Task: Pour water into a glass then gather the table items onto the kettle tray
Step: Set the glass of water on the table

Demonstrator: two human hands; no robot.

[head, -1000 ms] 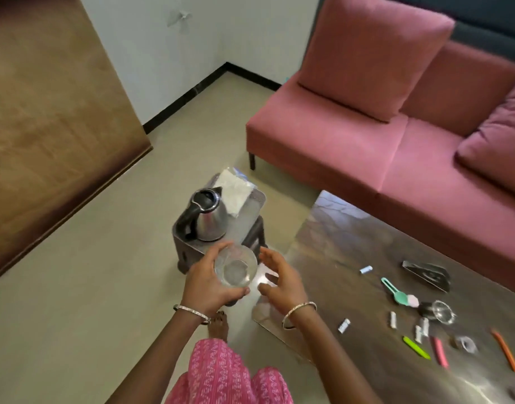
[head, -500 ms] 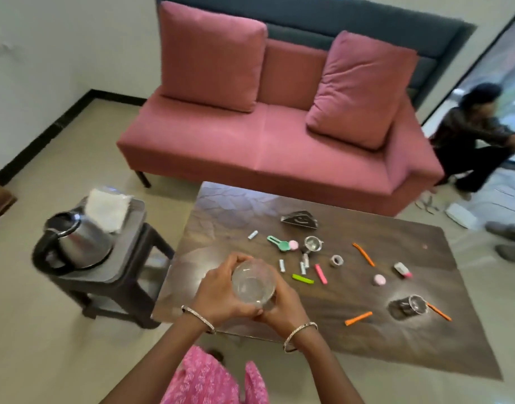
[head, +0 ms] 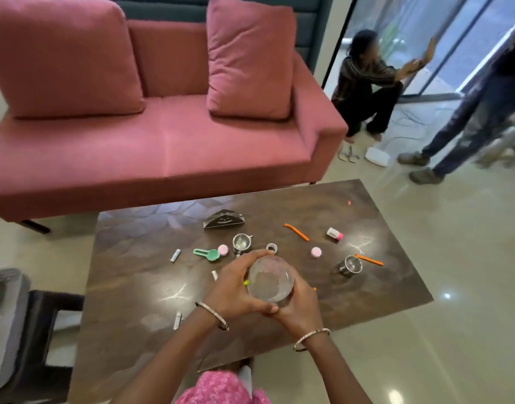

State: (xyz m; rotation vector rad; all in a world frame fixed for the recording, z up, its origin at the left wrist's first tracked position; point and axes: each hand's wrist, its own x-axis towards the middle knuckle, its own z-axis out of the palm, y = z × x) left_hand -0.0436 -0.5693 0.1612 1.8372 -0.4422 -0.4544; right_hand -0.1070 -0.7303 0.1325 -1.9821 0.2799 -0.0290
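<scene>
Head view. Glass cupped between both hands over the near middle of the table, seen from above. Left hand wrapped round its left side, fingers curled over the far rim. Right hand curled round the right side and underneath, the two hands meeting at the near side. Probably some water inside, though hard to judge through clear glass from this angle. Lifted or resting on the tabletop: cannot tell.

Going by that, pouring likely done. Gathering not begun, with everything scattered across the table: napkin holder, steel cups, green scoop, pink caps, orange sticks, sachets, white ring, small bottle. Tray only a grey sliver at the left edge, on a dark stool, well apart from the items. Kettle out of frame. Left to do: glass put down, then each loose item carried over to the tray.
</scene>
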